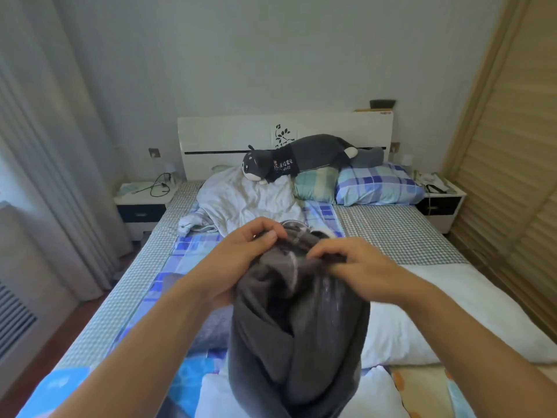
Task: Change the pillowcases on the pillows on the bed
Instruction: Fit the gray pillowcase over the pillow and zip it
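Observation:
I hold a dark grey pillowcase (298, 333) bunched up in front of me over the foot of the bed (401, 230). My left hand (241, 257) grips its upper edge on the left, fingers curled over the fabric. My right hand (358, 267) pinches the same edge on the right. A bare white pillow (446, 315) lies on the bed to the right, partly behind the grey cloth. At the head of the bed rest a blue plaid pillow (379, 185) and a green-striped pillow (316, 184). A crumpled white cloth (244, 200) lies at the left of the head end.
A long grey plush animal (304, 158) lies across the pillows against the white headboard (229, 140). Nightstands stand on both sides, the left nightstand (141, 203) with a cable on it. Curtains hang at the left; a slatted wardrobe door (512, 164) runs along the right.

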`<state>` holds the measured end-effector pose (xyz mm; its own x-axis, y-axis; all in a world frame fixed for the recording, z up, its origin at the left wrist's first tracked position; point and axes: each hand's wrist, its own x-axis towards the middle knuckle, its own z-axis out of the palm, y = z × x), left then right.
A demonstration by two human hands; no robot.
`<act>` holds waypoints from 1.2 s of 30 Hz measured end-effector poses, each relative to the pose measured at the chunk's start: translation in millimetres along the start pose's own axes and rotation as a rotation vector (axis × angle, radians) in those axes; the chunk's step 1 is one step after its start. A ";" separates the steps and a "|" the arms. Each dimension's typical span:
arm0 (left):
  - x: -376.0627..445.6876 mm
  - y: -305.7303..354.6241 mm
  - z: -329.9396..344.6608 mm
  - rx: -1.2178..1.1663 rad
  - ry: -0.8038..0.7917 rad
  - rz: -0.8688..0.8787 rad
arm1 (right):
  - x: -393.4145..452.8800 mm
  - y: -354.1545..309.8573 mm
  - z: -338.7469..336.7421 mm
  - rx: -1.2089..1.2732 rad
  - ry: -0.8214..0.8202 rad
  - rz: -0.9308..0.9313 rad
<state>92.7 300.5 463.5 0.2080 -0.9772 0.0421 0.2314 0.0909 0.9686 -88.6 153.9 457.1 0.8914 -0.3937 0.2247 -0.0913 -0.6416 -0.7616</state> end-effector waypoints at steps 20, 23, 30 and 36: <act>-8.3 -2.4 4.1 0.742 -0.041 -0.060 | -9.0 1.9 -4.5 -0.099 0.026 -0.038; -11.2 -5.4 -0.5 0.992 -0.146 -0.074 | -6.2 2.5 -8.8 -0.160 0.093 -0.004; 1.2 -8.5 4.7 0.486 0.349 0.073 | -10.3 -5.8 32.0 0.149 0.007 0.115; -2.6 -31.6 28.9 0.230 0.422 -0.044 | -10.0 16.7 57.8 -0.323 0.414 0.092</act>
<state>57.4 294.7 439.9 0.5816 -0.8115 -0.0570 0.0422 -0.0399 0.9983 -73.3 185.2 406.9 0.6290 -0.6430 0.4370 -0.3512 -0.7365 -0.5781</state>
